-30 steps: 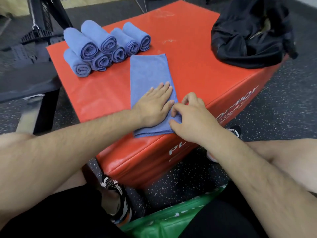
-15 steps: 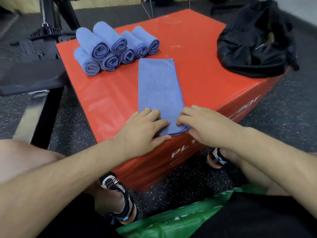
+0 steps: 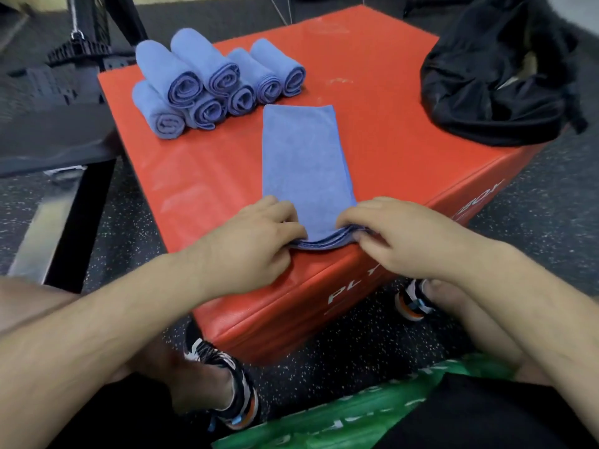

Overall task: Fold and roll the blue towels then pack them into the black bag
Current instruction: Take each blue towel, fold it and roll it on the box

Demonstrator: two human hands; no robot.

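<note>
A blue towel (image 3: 304, 163), folded into a long strip, lies on the red box (image 3: 382, 131) and runs away from me. Its near end is lifted a little at the box's front edge. My left hand (image 3: 249, 244) pinches the near left corner of that end. My right hand (image 3: 398, 234) pinches the near right corner. Several rolled blue towels (image 3: 207, 85) are stacked at the box's far left. The black bag (image 3: 492, 76) slumps on the far right of the box, its opening facing up.
A dark metal bench and rack (image 3: 55, 124) stand left of the box. Speckled rubber floor (image 3: 551, 202) surrounds it. My knees and shoes (image 3: 227, 384) sit close under the box's front edge, with a green surface (image 3: 356, 416) under me.
Both hands slid back from the towel's flat surface to its near end and took hold of the corners. The near edge now curls up slightly.
</note>
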